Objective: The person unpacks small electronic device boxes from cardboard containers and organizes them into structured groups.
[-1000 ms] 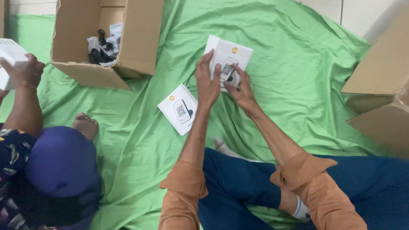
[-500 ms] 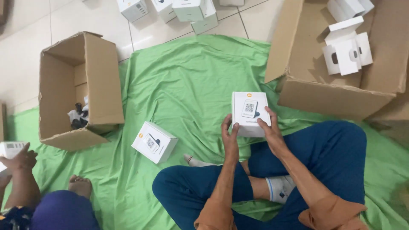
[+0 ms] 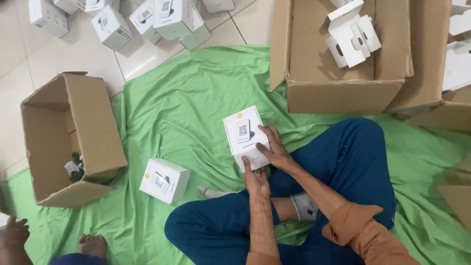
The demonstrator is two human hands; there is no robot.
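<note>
Left hand [image 3: 256, 179] and right hand [image 3: 274, 147] are pinching the small white box [image 3: 245, 135] — now nearer the knees, green cloth [image 3: 186, 98] lying open around.

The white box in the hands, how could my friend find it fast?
Look at the green sheet on the floor. Near its middle, a seated person's left hand and right hand grip one white box. Another white box lies alone on the sheet; no other box is held.

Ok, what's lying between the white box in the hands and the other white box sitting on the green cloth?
In the head view, only bare, wrinkled green cloth lies between the held white box and the white box on the cloth.
</note>
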